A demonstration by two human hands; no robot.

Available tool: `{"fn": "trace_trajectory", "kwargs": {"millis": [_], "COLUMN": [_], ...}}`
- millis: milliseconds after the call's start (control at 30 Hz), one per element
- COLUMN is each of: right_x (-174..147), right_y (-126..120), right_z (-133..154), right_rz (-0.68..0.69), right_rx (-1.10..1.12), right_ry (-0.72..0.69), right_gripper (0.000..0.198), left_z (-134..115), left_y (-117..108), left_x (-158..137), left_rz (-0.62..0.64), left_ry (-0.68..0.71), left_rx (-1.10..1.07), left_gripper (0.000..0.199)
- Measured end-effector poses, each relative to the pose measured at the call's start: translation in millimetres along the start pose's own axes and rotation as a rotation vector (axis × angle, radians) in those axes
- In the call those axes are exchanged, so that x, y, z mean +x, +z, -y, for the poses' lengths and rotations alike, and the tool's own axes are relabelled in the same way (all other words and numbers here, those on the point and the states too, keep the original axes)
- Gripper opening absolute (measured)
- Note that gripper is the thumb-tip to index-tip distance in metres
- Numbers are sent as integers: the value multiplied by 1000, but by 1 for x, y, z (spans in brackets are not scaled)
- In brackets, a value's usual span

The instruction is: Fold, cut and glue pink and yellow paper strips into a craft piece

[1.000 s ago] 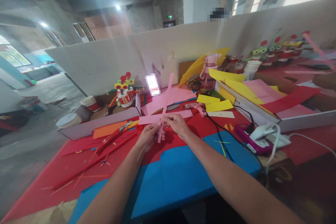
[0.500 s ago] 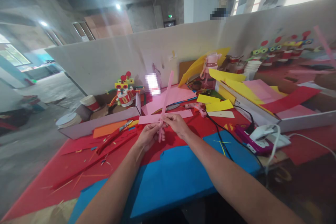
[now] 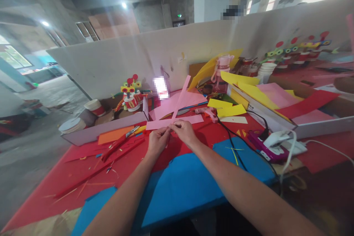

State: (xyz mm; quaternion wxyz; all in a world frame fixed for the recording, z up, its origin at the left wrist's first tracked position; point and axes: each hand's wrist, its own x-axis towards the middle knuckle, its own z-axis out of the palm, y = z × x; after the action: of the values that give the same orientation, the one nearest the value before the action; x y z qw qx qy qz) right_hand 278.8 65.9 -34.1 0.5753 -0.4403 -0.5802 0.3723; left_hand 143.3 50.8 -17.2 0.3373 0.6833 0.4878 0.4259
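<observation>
A long pink paper strip [image 3: 181, 97] slants up and to the right from between my fingertips. My left hand [image 3: 158, 141] pinches it near its lower part, fingers curled. Close against it, my right hand [image 3: 183, 131] grips the same strip between thumb and forefinger. The strip's lower end is mostly hidden by my hands. Just behind them a wider pink paper piece [image 3: 193, 119] lies flat on the red table covering [image 3: 190, 145]. A pink glue gun [image 3: 208, 113] rests to the right of my right hand.
A utility knife [image 3: 133, 130] lies at left, by a low box [image 3: 110, 129] and a paper-cup robot figure [image 3: 131, 99]. On the right are a purple power strip [image 3: 267, 151] with cords and a box [image 3: 318, 129] of coloured paper. Blue material [image 3: 188, 188] covers the front.
The strip's upper end has tilted to the right. My left hand's fingers have curled in further, and less of the strip's lower end shows.
</observation>
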Motion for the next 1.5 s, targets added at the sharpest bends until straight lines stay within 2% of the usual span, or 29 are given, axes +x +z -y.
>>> {"fn": "trace_trajectory", "kwargs": {"millis": [200, 400, 1000, 1233, 1500], "right_x": [0, -1, 9, 12, 18], "right_y": [0, -1, -22, -32, -40], "right_z": [2, 4, 2, 6, 6], "right_rz": [68, 34, 120, 119, 44], "right_rx": [183, 171, 405, 451, 523], "right_ry": [96, 182, 209, 191, 184], "right_gripper": [42, 40, 42, 41, 41], "left_z": [-2, 1, 4, -4, -6], "left_y": [0, 1, 0, -3, -12], "left_x": [1, 1, 2, 0, -2], "left_rz": [85, 97, 190, 249, 415], "left_ry": [-96, -72, -137, -177, -262], "left_rx": [-216, -89, -200, -248, -379], "left_gripper": [36, 37, 38, 38, 35]}}
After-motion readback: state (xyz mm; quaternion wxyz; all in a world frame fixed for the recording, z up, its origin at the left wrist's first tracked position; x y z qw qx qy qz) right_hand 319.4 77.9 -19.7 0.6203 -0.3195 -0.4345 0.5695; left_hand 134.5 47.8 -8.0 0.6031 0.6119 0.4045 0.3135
